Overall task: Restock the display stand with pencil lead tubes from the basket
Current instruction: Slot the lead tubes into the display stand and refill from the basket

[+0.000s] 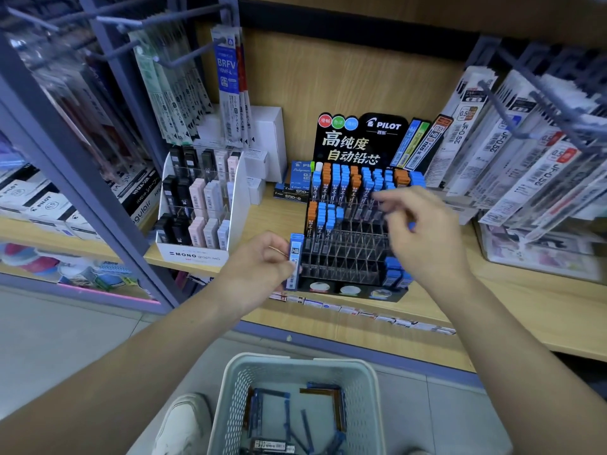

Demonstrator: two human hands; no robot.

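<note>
The black Pilot display stand [348, 251] sits on the wooden shelf, its back rows filled with blue- and orange-capped lead tubes [345, 182] and many front slots bare. My left hand [262, 267] grips an upright blue HB lead tube [294, 261] at the stand's left edge. Over the stand's right side my right hand [423, 231] hovers with curled fingers; a bit of blue shows under it, blurred. Below, the pale basket [230, 399] holds several blue and brown tubes [295, 418].
A white Mono display [197, 211] with black and pink tubes stands left of the stand. Refill packs hang on hooks at the left [230, 87] and right [512, 149]. Small boxes [295, 187] lie behind the stand. A shoe [184, 421] is beside the basket.
</note>
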